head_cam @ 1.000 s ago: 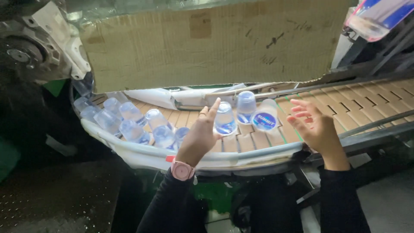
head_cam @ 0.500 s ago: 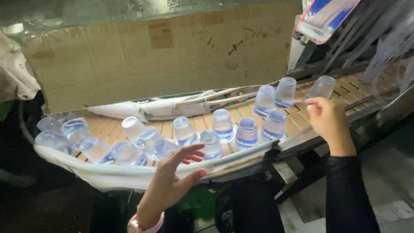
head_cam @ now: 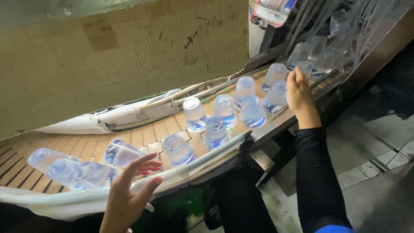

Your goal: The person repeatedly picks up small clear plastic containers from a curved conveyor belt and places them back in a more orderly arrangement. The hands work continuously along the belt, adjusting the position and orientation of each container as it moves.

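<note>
Two open hands: left hand (head_cam: 127, 198) near bottles (head_cam: 214, 129), right hand (head_cam: 299, 92) touching one

Pretty dim overall, with cool light from above glinting off the clear cups (head_cam: 224, 110). Bottom edge sinks into shadow, and the top-right corner is motion-blurred.

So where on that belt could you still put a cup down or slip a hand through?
Bare slats show between the white guide rail and the tipped cup, and at the far left behind the lying cups. The middle cluster and the cups by the right hand are crowded. The left hand hovers at the near rail.
</note>
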